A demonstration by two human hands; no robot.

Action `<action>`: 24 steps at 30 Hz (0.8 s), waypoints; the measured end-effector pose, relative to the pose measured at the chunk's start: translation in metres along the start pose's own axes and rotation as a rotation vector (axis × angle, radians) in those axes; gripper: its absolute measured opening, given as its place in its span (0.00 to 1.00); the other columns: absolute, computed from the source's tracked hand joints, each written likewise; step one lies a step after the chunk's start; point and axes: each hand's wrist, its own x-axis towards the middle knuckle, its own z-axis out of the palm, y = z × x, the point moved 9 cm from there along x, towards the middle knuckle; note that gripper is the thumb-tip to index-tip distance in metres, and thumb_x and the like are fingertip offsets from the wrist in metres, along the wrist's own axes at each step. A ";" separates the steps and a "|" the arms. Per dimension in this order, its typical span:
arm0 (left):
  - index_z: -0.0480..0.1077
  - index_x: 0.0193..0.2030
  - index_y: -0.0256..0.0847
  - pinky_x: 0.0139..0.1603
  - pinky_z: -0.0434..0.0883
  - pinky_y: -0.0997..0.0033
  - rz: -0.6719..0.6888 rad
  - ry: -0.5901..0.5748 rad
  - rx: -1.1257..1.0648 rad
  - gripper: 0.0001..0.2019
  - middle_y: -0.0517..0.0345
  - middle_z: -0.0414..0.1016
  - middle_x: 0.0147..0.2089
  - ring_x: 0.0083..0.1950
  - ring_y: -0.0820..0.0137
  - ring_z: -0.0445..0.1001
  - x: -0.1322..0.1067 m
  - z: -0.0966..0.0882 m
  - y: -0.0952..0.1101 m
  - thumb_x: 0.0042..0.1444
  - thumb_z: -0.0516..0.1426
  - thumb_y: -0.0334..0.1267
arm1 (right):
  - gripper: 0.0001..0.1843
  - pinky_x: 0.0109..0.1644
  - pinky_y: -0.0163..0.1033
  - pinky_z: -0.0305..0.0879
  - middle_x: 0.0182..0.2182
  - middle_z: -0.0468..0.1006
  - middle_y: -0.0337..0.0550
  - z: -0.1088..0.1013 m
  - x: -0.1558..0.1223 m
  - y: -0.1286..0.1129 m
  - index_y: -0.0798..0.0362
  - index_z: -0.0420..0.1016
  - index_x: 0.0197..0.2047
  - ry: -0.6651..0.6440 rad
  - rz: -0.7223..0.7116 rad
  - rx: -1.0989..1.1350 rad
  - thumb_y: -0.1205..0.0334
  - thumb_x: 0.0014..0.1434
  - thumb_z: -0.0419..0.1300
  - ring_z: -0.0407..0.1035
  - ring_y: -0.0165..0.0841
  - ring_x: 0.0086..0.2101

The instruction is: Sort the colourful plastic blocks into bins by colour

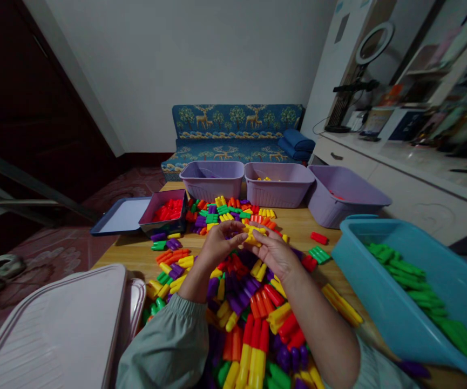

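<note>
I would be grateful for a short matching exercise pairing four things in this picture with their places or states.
Column one
1. Turquoise bin
2. Sofa
3. Dark box
4. Left hand and right hand

Column two
A. Contains red pieces
B. Holding a yellow block
C. Contains green pieces
D. Beyond the purple bins

Right pairs: 1-C, 2-D, 3-A, 4-B

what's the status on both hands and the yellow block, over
Left hand, right hand: both holding yellow block at fingertips. Block above mixed pile. Nothing visibly in the way.
</note>
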 end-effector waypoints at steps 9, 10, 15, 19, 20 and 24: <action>0.73 0.53 0.33 0.38 0.72 0.71 -0.164 -0.140 -0.161 0.36 0.49 0.79 0.41 0.37 0.68 0.77 -0.003 0.008 -0.014 0.38 0.69 0.51 | 0.16 0.40 0.40 0.77 0.35 0.80 0.44 0.005 -0.003 0.010 0.56 0.74 0.39 -0.065 0.088 -0.071 0.66 0.46 0.70 0.76 0.32 0.34; 0.73 0.52 0.32 0.37 0.72 0.72 -0.197 -0.150 -0.187 0.36 0.50 0.80 0.38 0.34 0.69 0.76 -0.004 0.010 -0.014 0.37 0.70 0.51 | 0.15 0.40 0.40 0.77 0.36 0.80 0.44 0.006 -0.004 0.009 0.56 0.74 0.38 -0.071 0.089 -0.083 0.66 0.46 0.70 0.76 0.32 0.35; 0.76 0.45 0.33 0.32 0.72 0.75 -0.304 -0.076 -0.280 0.28 0.54 0.79 0.32 0.27 0.75 0.74 -0.009 0.005 -0.019 0.37 0.71 0.45 | 0.14 0.38 0.39 0.78 0.38 0.80 0.46 0.015 -0.009 0.005 0.55 0.75 0.42 -0.141 0.088 -0.147 0.65 0.50 0.68 0.77 0.34 0.35; 0.76 0.39 0.33 0.33 0.74 0.75 -0.366 -0.015 -0.388 0.18 0.55 0.76 0.28 0.27 0.75 0.74 -0.012 0.002 -0.026 0.43 0.69 0.40 | 0.16 0.38 0.38 0.78 0.37 0.80 0.42 0.018 -0.012 -0.007 0.53 0.75 0.43 -0.081 -0.009 -0.187 0.65 0.50 0.68 0.78 0.33 0.34; 0.76 0.38 0.33 0.33 0.74 0.75 -0.374 -0.008 -0.411 0.16 0.55 0.76 0.27 0.27 0.75 0.74 -0.012 0.003 -0.026 0.44 0.69 0.39 | 0.16 0.38 0.37 0.78 0.36 0.79 0.42 0.017 -0.012 -0.010 0.53 0.75 0.43 -0.053 -0.041 -0.195 0.65 0.50 0.69 0.78 0.32 0.33; 0.75 0.37 0.33 0.32 0.74 0.75 -0.409 0.038 -0.476 0.11 0.54 0.76 0.27 0.27 0.74 0.75 -0.013 0.003 -0.024 0.49 0.66 0.37 | 0.15 0.37 0.38 0.78 0.35 0.79 0.42 0.014 -0.012 -0.017 0.53 0.75 0.43 0.018 -0.114 -0.210 0.64 0.51 0.68 0.78 0.34 0.33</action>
